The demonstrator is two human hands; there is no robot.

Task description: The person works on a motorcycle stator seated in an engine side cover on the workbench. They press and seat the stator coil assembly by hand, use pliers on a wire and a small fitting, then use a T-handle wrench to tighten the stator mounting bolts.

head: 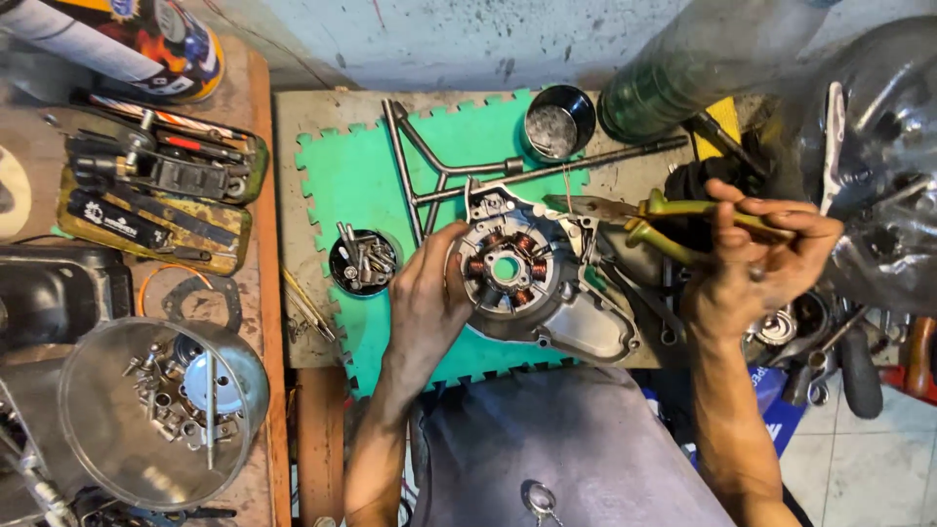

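A person seated at a low workbench steadies one grey metal engine cover (547,293) on a green foam mat (371,176). The left hand (429,298) is pressed flat against the cover's left edge, fingers curled round the rim beside a ring of copper coils (506,268). The right hand (766,259) is clamped on the handles of one pair of yellow-green pliers (644,215), whose nose points left and meets the cover's upper edge.

Two small round tins stand on the mat: one (363,262) just left of the left hand, full of bolts, and one (559,122) near the top edge, holding grey dust. A T-shaped steel wrench (429,171) lies between them. One large shallow metal bowl (161,410) on the left bench holds loose bolts and nuts.

At top left sits a round can (166,44) with an orange, yellow and blue label. Below it, a yellow tray (146,195) holds black tools; one carries a white gear mark.
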